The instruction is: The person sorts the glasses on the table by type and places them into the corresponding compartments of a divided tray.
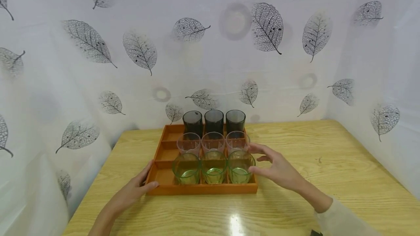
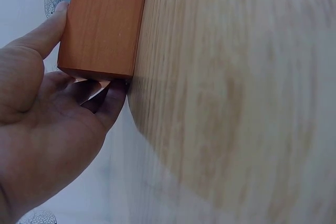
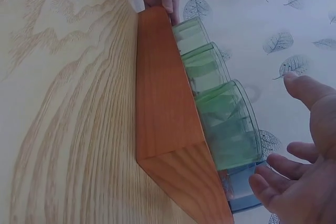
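Note:
A wooden tray (image 1: 201, 190) with compartments lies on the table. Along its front row stand three green glasses: left glass (image 1: 183, 168), middle glass (image 1: 214, 168), right glass (image 1: 241, 168). My left hand (image 1: 129, 194) grips the tray's front left corner. In the left wrist view, the thumb of that hand (image 2: 58, 124) lies at the upper edge and its fingers bend against the end. Beside the right green glass is my right hand (image 1: 280, 168), thumb and fingers spread apart. The right wrist view shows this hand (image 3: 312, 150) holding nothing, with a gap between it and the green glass (image 3: 228, 124).
Three pale pink glasses (image 1: 213, 141) fill the middle row and three dark grey glasses (image 1: 214, 120) the back row. The left column's compartments (image 1: 165, 153) hold no glasses. A leaf-patterned curtain (image 1: 210, 57) hangs behind the wood-grain table (image 1: 311, 148).

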Demonstrator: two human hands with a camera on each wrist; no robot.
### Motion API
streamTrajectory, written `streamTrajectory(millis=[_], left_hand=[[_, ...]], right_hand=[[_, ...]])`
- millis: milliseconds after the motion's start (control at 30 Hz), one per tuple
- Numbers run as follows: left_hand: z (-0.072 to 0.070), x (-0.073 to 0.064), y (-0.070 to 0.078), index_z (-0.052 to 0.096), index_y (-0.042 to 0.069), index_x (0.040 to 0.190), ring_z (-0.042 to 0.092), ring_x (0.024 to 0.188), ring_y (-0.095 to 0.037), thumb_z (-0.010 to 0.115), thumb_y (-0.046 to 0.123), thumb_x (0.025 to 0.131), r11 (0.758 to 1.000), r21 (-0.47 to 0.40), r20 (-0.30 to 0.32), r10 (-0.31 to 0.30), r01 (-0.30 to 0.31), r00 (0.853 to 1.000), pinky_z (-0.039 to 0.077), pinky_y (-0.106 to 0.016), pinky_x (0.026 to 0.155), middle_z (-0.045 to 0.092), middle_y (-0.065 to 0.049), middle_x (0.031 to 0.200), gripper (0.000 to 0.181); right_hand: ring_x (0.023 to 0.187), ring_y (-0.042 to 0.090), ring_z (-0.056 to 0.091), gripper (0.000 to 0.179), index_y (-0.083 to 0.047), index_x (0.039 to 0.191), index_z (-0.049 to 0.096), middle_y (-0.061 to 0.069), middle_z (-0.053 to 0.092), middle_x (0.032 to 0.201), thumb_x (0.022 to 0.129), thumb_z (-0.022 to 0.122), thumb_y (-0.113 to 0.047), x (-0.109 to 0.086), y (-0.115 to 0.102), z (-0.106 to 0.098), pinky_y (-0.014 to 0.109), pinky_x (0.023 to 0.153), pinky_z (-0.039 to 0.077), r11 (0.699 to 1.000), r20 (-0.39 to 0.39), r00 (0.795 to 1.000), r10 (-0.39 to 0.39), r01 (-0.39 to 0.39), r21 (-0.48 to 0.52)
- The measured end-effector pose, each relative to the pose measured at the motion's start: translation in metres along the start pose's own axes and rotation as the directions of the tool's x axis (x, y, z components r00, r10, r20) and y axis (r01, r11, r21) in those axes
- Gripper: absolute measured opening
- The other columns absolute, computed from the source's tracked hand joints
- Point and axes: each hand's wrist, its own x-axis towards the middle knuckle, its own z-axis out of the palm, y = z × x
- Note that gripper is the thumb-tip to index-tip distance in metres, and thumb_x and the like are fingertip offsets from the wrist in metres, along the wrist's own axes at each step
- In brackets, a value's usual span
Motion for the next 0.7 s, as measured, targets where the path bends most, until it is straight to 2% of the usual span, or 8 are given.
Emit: streamTrajectory(millis=[100, 200, 333, 433, 500, 567, 633, 700], left_hand=[[-0.001, -0.001, 0.000, -0.002, 0.016, 0.167, 0.001, 0.154, -0.045, 0.055, 0.032, 0.109, 1.000, 0.007, -0.009, -0.007, 0.007, 1.000, 0.014, -0.067, 0.120, -0.007, -0.014, 0.172, 0.083], [-0.003, -0.002, -0.001, -0.002, 0.016, 0.167, 0.002, 0.154, -0.046, 0.055, 0.034, 0.109, 1.000, 0.012, -0.015, -0.015, 0.015, 1.000, 0.015, -0.068, 0.119, -0.007, -0.014, 0.172, 0.083], [-0.004, -0.004, -0.004, -0.002, 0.015, 0.167, 0.004, 0.153, -0.047, 0.053, 0.036, 0.109, 1.000, 0.022, -0.016, -0.020, 0.020, 1.000, 0.019, -0.068, 0.118, -0.006, -0.013, 0.172, 0.083], [-0.004, -0.006, -0.004, 0.001, 0.014, 0.167, 0.017, 0.152, -0.049, 0.050, 0.036, 0.111, 0.999, 0.040, -0.029, -0.019, 0.020, 0.999, 0.028, -0.066, 0.116, -0.001, -0.016, 0.172, 0.079], [-0.005, -0.007, -0.001, 0.004, 0.012, 0.167, 0.027, 0.148, -0.052, 0.049, 0.036, 0.111, 0.998, 0.069, -0.059, -0.006, 0.010, 0.998, 0.038, -0.064, 0.111, 0.005, -0.019, 0.171, 0.077], [-0.007, -0.007, 0.002, 0.009, 0.009, 0.167, 0.036, 0.143, -0.054, 0.050, 0.036, 0.111, 0.990, 0.142, -0.107, 0.035, -0.020, 0.994, 0.045, -0.062, 0.106, 0.009, -0.023, 0.170, 0.075], [-0.008, -0.006, 0.006, 0.013, 0.004, 0.166, 0.032, 0.144, -0.055, 0.052, 0.035, 0.110, 0.968, 0.244, -0.159, 0.104, -0.063, 0.982, 0.042, -0.065, 0.107, 0.010, -0.026, 0.169, 0.075], [-0.011, -0.004, 0.010, 0.016, 0.002, 0.165, 0.027, 0.145, -0.057, 0.054, 0.035, 0.109, 0.924, 0.370, -0.203, 0.181, -0.096, 0.962, 0.036, -0.069, 0.109, 0.010, -0.027, 0.169, 0.075]], right_hand=[[0.122, 0.036, 0.060, 0.062, -0.002, 0.150, 0.050, 0.018, 0.059, 0.143, 0.096, 0.076, -0.019, -0.001, 0.001, -0.001, 0.041, 0.097, 0.054, 1.000, -0.008, 1.000, 0.017, -0.017, -0.020], [0.119, 0.037, 0.060, 0.059, -0.002, 0.150, 0.049, 0.019, 0.057, 0.145, 0.099, 0.072, -0.020, -0.001, 0.003, -0.001, 0.049, 0.091, 0.056, 0.997, -0.019, 1.000, 0.025, -0.026, -0.074], [0.129, 0.044, 0.053, 0.061, -0.001, 0.153, 0.045, 0.021, 0.050, 0.151, 0.104, 0.066, -0.028, 0.001, 0.007, -0.003, 0.062, 0.098, 0.049, 0.972, -0.006, 1.000, 0.017, -0.018, -0.235], [0.142, 0.046, 0.041, 0.063, 0.000, 0.157, 0.040, 0.023, 0.043, 0.157, 0.107, 0.060, -0.033, 0.003, 0.008, -0.006, 0.066, 0.112, 0.035, 0.921, 0.029, 1.000, -0.011, 0.021, -0.390], [0.147, 0.047, 0.033, 0.063, 0.001, 0.158, 0.037, 0.023, 0.039, 0.160, 0.108, 0.056, -0.034, 0.005, 0.008, -0.010, 0.068, 0.115, 0.029, 0.873, 0.050, 0.998, -0.041, 0.060, -0.484], [0.150, 0.046, 0.028, 0.065, -0.001, 0.160, 0.035, 0.022, 0.035, 0.163, 0.109, 0.054, -0.035, 0.006, 0.008, -0.014, 0.070, 0.114, 0.027, 0.828, 0.066, 0.996, -0.056, 0.083, -0.555], [0.152, 0.045, 0.023, 0.066, -0.002, 0.161, 0.033, 0.020, 0.031, 0.165, 0.108, 0.054, -0.037, 0.007, 0.010, -0.018, 0.070, 0.114, 0.026, 0.788, 0.078, 0.995, -0.062, 0.097, -0.608], [0.153, 0.045, 0.020, 0.069, -0.003, 0.162, 0.032, 0.021, 0.028, 0.166, 0.108, 0.055, -0.039, 0.008, 0.011, -0.023, 0.070, 0.114, 0.026, 0.759, 0.088, 0.994, -0.061, 0.103, -0.643]])
